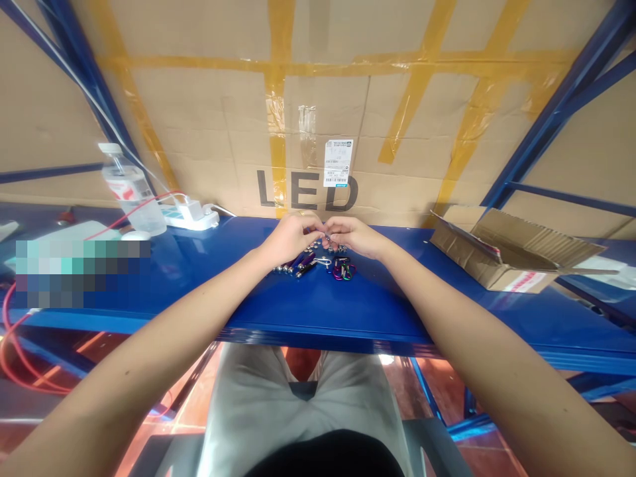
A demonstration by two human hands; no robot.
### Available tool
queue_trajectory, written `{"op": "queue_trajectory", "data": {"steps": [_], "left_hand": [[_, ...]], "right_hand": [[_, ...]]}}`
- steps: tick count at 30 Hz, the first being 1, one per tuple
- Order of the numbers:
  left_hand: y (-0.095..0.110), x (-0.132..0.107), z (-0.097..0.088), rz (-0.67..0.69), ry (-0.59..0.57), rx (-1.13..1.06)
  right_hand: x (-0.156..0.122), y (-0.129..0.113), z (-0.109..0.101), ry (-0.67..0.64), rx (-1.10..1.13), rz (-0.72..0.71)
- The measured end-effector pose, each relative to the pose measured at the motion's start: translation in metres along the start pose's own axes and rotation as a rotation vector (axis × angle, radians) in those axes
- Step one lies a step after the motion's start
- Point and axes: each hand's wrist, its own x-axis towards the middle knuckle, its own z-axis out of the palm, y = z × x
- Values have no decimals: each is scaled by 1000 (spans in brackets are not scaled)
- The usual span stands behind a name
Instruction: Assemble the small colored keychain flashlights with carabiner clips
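Observation:
Over the small parts on the blue tabletop [318,305], my left hand [294,237] and my right hand [354,236] meet fingertip to fingertip. Both are pinched closed around something tiny and shiny, too small to name. Just below my left hand lie several slim dark tubes with silver ends [304,265]. Colourful carabiners [342,269] in purple, green and dark tones form a little pile below my right hand. Between these two groups is a silver clip-like piece [323,261]. Small silver pieces [340,249] are scattered under my fingers, partly hidden by them.
On the right stands an open cardboard box [497,255]. At left are a plastic bottle [133,195], a white power strip [191,215] and a red cable [134,211]. A large taped cardboard sheet [213,132] marked LED backs the table between blue metal posts [541,126].

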Motion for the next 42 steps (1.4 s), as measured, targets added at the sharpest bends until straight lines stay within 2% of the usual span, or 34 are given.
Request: {"op": "queue_trajectory", "data": {"steps": [5, 12, 16, 25, 42], "left_hand": [[3, -1, 1, 39, -16, -1], [9, -2, -1, 189, -45, 87], [10, -2, -1, 205, -34, 101], [5, -3, 1, 256, -106, 184], [2, -6, 2, 327, -31, 241]], "right_hand": [[-1, 2, 0, 3, 54, -17], [0, 8, -8, 6, 174, -36], [0, 10, -11, -2, 184, -57], [0, 12, -9, -38, 207, -3], [1, 8, -8, 2, 148, -67]]}}
